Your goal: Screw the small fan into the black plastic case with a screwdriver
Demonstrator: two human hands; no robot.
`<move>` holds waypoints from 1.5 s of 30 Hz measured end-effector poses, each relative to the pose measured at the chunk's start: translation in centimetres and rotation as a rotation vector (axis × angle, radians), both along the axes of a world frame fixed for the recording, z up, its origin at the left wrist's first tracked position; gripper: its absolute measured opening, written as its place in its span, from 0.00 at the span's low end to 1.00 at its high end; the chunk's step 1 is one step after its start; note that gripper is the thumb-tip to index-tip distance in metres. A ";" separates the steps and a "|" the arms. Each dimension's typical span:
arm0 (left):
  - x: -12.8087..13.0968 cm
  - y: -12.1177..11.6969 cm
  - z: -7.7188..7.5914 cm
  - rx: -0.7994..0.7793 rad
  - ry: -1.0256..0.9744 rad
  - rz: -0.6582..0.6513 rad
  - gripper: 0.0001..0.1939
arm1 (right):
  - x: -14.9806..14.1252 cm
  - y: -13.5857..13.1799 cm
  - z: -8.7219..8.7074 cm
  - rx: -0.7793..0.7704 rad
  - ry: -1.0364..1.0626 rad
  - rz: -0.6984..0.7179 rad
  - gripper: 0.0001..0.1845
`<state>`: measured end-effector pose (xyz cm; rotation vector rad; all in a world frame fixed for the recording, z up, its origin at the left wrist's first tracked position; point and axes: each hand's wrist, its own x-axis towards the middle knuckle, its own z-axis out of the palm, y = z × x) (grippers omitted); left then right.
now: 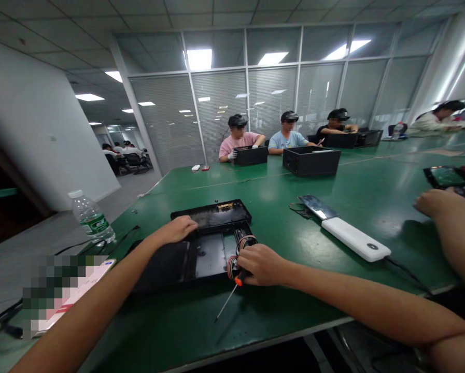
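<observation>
On the green table (294,202), the black case (192,256) lay open, presumably for access. We curled our left hand (181,228) at its far side, likely steadying it; we could not confirm a pinch. Our right hand (260,264) gripped the screwdriver (238,281) beside the striped cables (231,265).

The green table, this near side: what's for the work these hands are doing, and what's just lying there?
Seems part of the job:
open black case, by the left hand
screwdriver, in the right hand
striped wires, beside that hand

Seems just lying about:
water bottle
long white device
partly blurred pink item
</observation>
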<state>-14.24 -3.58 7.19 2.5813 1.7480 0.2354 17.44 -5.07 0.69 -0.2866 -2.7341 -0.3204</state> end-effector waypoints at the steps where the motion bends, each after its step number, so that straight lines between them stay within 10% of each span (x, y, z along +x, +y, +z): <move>1: -0.9 0.9 0.3 0.024 -0.014 0.044 0.18 | -0.1 0.2 -0.3 0.044 -0.016 0.007 0.15; 14: 2.1 7.3 -2.8 -0.210 0.051 -0.035 0.04 | 2.0 0.0 0.4 0.038 -0.111 0.150 0.09; 21: 0.6 5.9 1.9 -0.030 0.192 -0.091 0.05 | 1.2 2.8 0.6 -0.004 -0.109 0.021 0.10; 29: 1.5 -2.4 7.7 -0.068 0.170 -0.091 0.11 | -2.7 10.2 0.9 0.101 -0.025 -0.121 0.13; 39: 4.4 -11.2 2.2 -0.215 0.143 -0.172 0.07 | 9.2 12.0 1.7 -0.069 0.339 -0.327 0.24; 45: 5.4 -11.1 -0.5 -0.265 0.124 -0.144 0.07 | 5.2 5.7 2.0 -0.108 0.085 0.125 0.15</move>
